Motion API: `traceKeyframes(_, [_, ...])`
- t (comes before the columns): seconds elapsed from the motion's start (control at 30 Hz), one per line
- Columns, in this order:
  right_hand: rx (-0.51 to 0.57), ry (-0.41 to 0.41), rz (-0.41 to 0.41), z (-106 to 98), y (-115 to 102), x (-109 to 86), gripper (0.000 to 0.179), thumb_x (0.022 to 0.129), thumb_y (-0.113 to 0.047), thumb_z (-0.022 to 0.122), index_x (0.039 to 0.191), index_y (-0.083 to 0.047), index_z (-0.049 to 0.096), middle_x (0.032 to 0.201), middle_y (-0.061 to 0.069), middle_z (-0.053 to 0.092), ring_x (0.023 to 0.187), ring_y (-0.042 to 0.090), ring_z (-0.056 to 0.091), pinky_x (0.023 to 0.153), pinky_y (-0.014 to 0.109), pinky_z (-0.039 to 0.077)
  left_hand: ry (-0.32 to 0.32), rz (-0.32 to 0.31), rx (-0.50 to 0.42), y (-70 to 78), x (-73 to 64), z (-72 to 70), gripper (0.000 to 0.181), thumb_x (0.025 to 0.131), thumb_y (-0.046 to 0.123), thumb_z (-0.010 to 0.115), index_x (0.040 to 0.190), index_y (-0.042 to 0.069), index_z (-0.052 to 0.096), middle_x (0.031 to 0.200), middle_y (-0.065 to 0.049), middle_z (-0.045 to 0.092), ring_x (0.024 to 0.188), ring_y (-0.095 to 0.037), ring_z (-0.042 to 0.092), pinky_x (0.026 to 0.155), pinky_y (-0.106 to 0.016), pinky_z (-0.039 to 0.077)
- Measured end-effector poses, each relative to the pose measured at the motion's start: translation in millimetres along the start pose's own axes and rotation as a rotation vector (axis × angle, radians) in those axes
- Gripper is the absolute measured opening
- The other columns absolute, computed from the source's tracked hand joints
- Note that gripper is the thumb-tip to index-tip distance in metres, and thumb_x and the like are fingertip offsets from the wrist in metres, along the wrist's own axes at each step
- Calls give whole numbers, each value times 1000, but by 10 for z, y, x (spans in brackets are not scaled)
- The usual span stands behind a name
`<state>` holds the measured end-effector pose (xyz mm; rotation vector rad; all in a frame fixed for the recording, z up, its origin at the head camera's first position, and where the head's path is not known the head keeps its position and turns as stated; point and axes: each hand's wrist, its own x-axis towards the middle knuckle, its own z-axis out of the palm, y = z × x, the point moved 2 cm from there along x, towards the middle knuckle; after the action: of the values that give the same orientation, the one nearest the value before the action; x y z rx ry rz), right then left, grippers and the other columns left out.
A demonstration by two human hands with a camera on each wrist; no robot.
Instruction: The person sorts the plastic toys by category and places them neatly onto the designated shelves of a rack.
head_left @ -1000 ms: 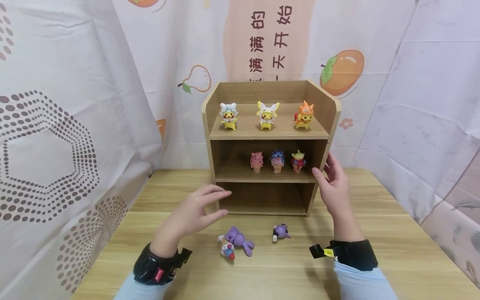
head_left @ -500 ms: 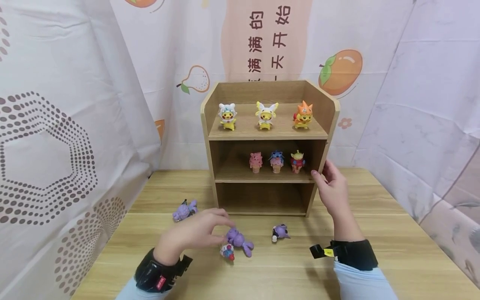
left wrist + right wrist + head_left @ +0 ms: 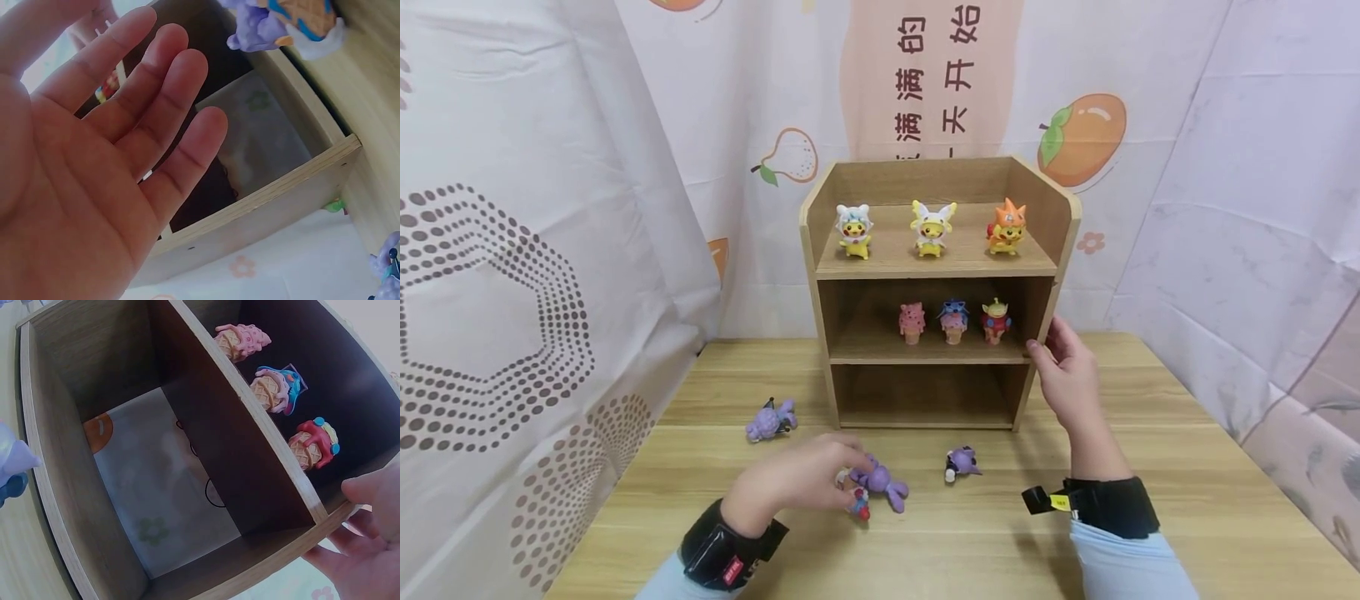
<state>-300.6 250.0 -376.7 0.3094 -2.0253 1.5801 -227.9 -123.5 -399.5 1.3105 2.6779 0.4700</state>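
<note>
My left hand (image 3: 808, 479) reaches over a small figurine (image 3: 860, 503) with red, blue and white parts and a purple long-limbed figurine (image 3: 880, 481), both lying on the table; its fingers partly cover them. In the left wrist view the left hand (image 3: 119, 144) has its fingers extended, with nothing seen between them, and a waffle-patterned piece (image 3: 312, 17) beyond the fingertips. My right hand (image 3: 1067, 375) grips the right side panel of the wooden shelf (image 3: 925, 272), thumb on its front edge. Another purple figurine (image 3: 961, 463) lies before the shelf.
Three yellow figurines, one in an orange hood (image 3: 1007, 229), stand on the top board. Three ice-cream-cone figurines, one pink (image 3: 912, 323), stand on the middle board. A purple figurine (image 3: 771, 421) lies left of the shelf on the wooden table (image 3: 970, 550). A printed curtain (image 3: 760, 75) hangs behind.
My left hand has come down and towards me, from beside the shelf's lower left to over the two figurines, uncovering the purple one at left. The right hand stays on the shelf's side.
</note>
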Motion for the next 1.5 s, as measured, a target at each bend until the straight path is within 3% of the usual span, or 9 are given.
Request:
traceKeyframes(0.13, [-21, -6, 21, 1, 15, 0, 55, 102, -8, 61, 154, -6, 43, 146, 21, 53, 136, 35, 49, 101, 24, 48, -18, 2, 5, 7, 2, 26, 36, 79, 16, 83, 114, 19, 78, 105, 9, 64, 93, -10, 61, 79, -21, 51])
traceKeyframes(0.3, [-40, -15, 26, 14, 40, -9, 55, 102, -9, 62, 154, -8, 45, 144, 21, 55, 133, 36, 51, 99, 22, 49, -27, 5, 43, 24, 8, 65, 38, 78, 17, 85, 116, 22, 78, 114, 11, 66, 103, -6, 61, 90, -24, 53])
traceKeyframes(0.43, [-36, -15, 18, 23, 56, -5, 54, 101, -7, 62, 153, -7, 46, 142, 22, 56, 131, 37, 53, 97, 19, 48, -19, 14, 86, 42, 18, 92, 39, 78, 18, 86, 116, 22, 78, 108, 12, 66, 97, -3, 60, 88, -23, 52])
traceKeyframes(0.63, [-48, -31, 25, 22, 67, -2, 55, 102, -9, 62, 154, -8, 44, 145, 21, 54, 133, 38, 51, 99, 21, 48, -52, 12, 110, 57, 19, 139, 21, 77, 12, 83, 93, 24, 76, 90, 14, 60, 81, 1, 52, 72, -16, 47])
traceKeyframes(0.83, [-50, -48, 37, 10, 89, -2, 58, 102, -10, 61, 156, -9, 41, 148, 20, 51, 135, 38, 49, 101, 24, 48, -66, -8, 141, 73, 18, 172, 17, 79, 18, 86, 89, 25, 75, 96, 14, 62, 89, 1, 55, 81, -19, 51])
traceKeyframes(1.5, [-45, -43, 35, 3, 91, 2, 58, 102, -9, 62, 156, -9, 41, 149, 20, 50, 135, 39, 49, 103, 28, 48, 5, 63, 331, 27, 67, 338, 14, 79, 23, 87, 85, 29, 75, 97, 14, 60, 92, -4, 57, 89, -23, 52])
